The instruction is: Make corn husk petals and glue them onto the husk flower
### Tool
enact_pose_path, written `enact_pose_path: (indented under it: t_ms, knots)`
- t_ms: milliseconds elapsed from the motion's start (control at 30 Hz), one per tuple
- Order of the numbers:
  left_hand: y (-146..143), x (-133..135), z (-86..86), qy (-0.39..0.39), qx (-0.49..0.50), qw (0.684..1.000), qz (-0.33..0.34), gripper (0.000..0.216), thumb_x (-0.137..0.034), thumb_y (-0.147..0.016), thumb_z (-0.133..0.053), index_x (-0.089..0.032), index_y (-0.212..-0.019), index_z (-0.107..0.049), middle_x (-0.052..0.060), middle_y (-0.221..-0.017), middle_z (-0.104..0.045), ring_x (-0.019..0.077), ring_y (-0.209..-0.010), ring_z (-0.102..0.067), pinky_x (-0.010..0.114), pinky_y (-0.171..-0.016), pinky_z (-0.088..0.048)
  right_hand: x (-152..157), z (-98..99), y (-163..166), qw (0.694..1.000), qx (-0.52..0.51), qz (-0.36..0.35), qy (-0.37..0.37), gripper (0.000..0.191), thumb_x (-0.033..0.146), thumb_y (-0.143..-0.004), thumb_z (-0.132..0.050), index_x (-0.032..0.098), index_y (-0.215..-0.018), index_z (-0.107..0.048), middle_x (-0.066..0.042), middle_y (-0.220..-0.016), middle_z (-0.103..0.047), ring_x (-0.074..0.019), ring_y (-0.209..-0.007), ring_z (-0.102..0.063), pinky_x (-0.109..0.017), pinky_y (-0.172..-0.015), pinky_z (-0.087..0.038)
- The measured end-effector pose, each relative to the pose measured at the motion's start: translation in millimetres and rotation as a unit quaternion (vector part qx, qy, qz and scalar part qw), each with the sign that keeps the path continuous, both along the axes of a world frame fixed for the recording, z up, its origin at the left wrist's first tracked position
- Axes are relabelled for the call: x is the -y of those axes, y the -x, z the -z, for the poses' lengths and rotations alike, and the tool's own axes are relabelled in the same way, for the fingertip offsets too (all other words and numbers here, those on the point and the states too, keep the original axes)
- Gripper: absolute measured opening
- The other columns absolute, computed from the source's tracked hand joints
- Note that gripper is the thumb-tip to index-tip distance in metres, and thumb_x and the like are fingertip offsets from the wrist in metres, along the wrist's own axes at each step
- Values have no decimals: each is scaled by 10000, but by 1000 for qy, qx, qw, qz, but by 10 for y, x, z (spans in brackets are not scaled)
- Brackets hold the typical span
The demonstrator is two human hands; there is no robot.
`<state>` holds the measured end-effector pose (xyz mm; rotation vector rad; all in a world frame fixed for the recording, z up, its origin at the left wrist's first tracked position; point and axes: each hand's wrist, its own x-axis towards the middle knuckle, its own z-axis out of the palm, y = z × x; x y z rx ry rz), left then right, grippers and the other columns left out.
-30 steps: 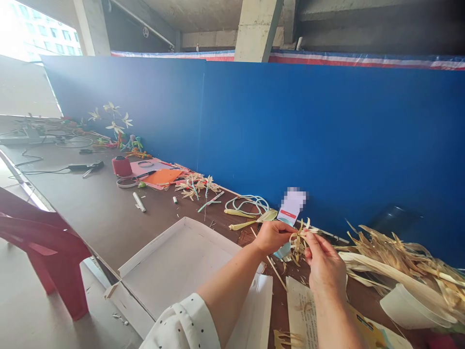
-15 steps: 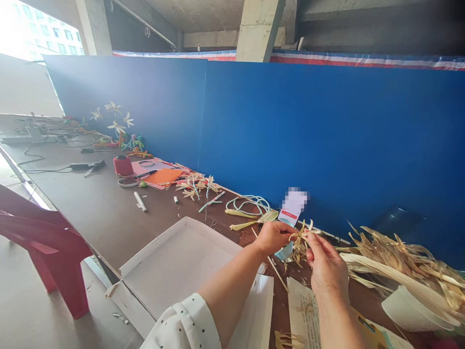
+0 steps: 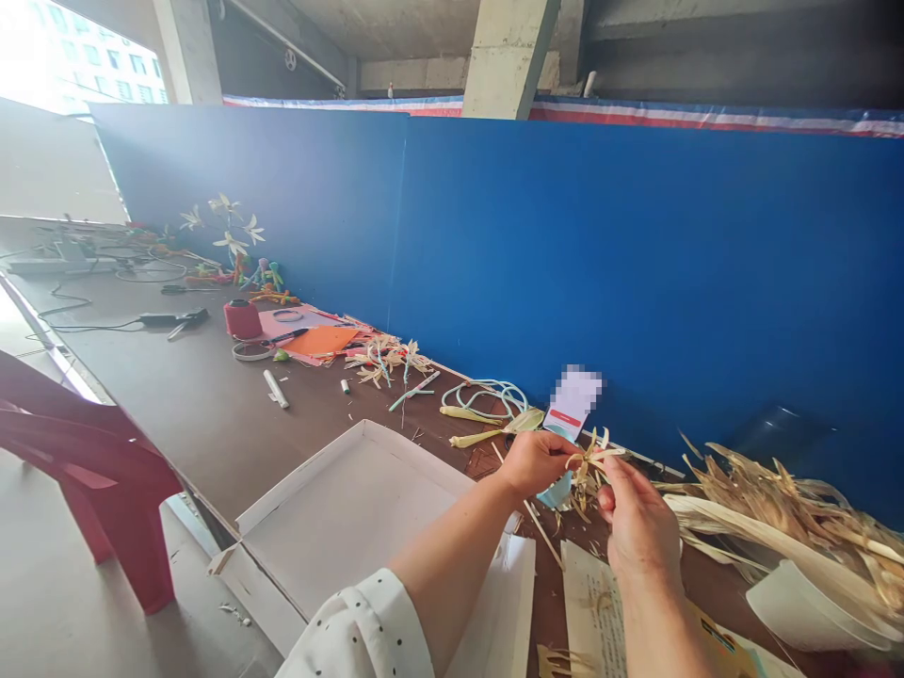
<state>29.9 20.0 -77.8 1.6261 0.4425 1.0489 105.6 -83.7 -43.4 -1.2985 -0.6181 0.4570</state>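
Between my hands is a small pale flower of dried corn husk (image 3: 591, 459), its narrow petals spread. My left hand (image 3: 535, 463) pinches it from the left side. From the right, the thumb and fingers of my right hand (image 3: 639, 518) are closed on one of its petals. Below the flower lie dry husk scraps (image 3: 583, 494) and a light blue piece (image 3: 556, 492), partly hidden by my left hand. A phone (image 3: 571, 405) leans on the blue panel just beyond my hands.
An open white box (image 3: 339, 527) lies left of my arms. Dried husks (image 3: 791, 508) and a pale bowl (image 3: 812, 603) are at the right. Along the panel stand a red thread spool (image 3: 242, 320), finished husk flowers (image 3: 385, 358) and a light blue cord (image 3: 494, 395). A red chair (image 3: 105, 480) stands at the left.
The view has shifted very slightly. Both hands stay on the husk flower, with the right fingers moved only a little at the petal.
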Motion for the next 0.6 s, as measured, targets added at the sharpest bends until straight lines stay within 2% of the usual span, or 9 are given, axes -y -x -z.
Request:
enact_pose_path:
  t_ms: [200, 400, 600]
  knots:
    - [19, 21, -36, 5, -19, 1000, -14, 209, -254, -683, -652, -158, -845, -743, 34, -770, -687, 134, -698, -581, 224, -640, -438, 3, -12, 11, 1000, 3, -2, 13, 404, 488, -674, -715, 189, -945, -716, 4, -778, -637, -47, -494, -338, -174, -397, -243]
    - [26, 27, -47, 7, -29, 999, -18, 220, -274, -685, -646, -155, -844, -741, 32, -760, -685, 126, -676, -569, 223, -632, -429, 3, 10, 6, 1000, 5, -2, -1, 369, 483, -696, -705, 202, -935, -710, 7, -832, -636, -44, -494, -343, -178, -392, -241]
    - [15, 10, -29, 14, -11, 1000, -7, 236, -293, -688, -645, -156, -855, -739, 25, -755, -674, 115, -666, -548, 215, -610, -414, -5, 35, -7, 1000, 17, 0, -14, 375, 480, -718, -689, 188, -952, -700, -2, -800, -627, -39, -474, -354, -168, -392, -262]
